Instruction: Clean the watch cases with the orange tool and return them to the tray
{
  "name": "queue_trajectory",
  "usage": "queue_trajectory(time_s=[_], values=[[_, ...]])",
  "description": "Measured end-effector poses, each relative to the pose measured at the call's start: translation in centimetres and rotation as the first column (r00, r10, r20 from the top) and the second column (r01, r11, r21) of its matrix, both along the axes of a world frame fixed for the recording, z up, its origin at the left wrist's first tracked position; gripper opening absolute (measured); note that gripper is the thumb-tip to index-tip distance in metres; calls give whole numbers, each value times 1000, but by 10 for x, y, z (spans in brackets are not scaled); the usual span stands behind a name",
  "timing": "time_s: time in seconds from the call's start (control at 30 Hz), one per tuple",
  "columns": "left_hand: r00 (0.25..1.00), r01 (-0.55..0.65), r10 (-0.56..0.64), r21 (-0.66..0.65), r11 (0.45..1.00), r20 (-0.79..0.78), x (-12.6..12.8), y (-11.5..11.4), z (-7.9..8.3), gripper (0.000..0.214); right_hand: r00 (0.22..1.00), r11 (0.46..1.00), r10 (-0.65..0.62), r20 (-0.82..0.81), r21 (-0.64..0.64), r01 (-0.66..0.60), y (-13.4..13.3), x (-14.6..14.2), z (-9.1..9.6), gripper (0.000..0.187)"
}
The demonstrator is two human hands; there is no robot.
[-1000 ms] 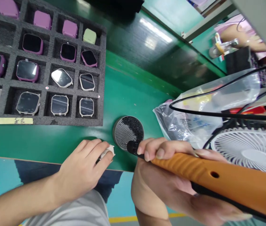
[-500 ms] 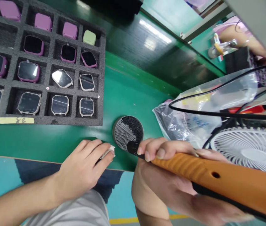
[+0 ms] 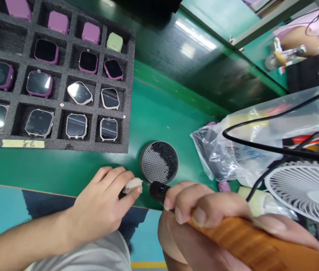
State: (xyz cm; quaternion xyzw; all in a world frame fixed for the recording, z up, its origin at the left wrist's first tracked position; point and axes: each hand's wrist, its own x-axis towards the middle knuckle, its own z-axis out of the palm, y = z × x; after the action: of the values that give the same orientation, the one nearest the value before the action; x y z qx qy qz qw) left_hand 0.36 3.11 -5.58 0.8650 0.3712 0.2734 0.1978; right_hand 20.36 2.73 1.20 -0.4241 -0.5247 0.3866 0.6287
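My left hand (image 3: 103, 199) is closed around a small pale watch body (image 3: 133, 184) near the table's front edge, gripping it between thumb and fingers. My right hand (image 3: 213, 203) wraps an orange electric screwdriver (image 3: 249, 241) with a black nose. Its thin bit points left at the watch's near end; whether a screw sits on it, or it touches, I cannot make out. Just beyond the bit stands a round grey dish (image 3: 142, 165) with a dimpled floor, partly covered by tiny black pieces, likely screws.
A dark foam tray (image 3: 91, 148) at left holds watches in purple, pale and light green. To the right lie a clear plastic bag (image 3: 216, 150), a black cable (image 3: 263, 146) and a white fan (image 3: 312, 195). Another person's arm (image 3: 300, 37) shows at upper right.
The screwdriver's nose has moved off the dish's near rim towards the watch body, and its bit now shows. My left hand keeps its hold. The view has shifted slightly.
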Motion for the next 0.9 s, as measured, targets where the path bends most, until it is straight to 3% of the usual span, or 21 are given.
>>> queue_trajectory(time_s=[0.13,0.5,0.7,0.9], values=[[1000,-2,2,-4,1000,5,0,0,0,29,999,999,-49,-15,-1,49,1,-2,0,31],[1000,2,-2,-2,1000,5,-2,-1,-1,31,999,999,-39,3,10,39,0,-5,-2,32],[1000,9,-9,-11,1000,-9,-1,-2,-1,32,993,993,-108,-37,-55,106,-6,-6,-7,35],[1000,0,0,-3,1000,-6,-1,0,0,31,998,998,-56,23,-3,56,-6,-8,-8,30]])
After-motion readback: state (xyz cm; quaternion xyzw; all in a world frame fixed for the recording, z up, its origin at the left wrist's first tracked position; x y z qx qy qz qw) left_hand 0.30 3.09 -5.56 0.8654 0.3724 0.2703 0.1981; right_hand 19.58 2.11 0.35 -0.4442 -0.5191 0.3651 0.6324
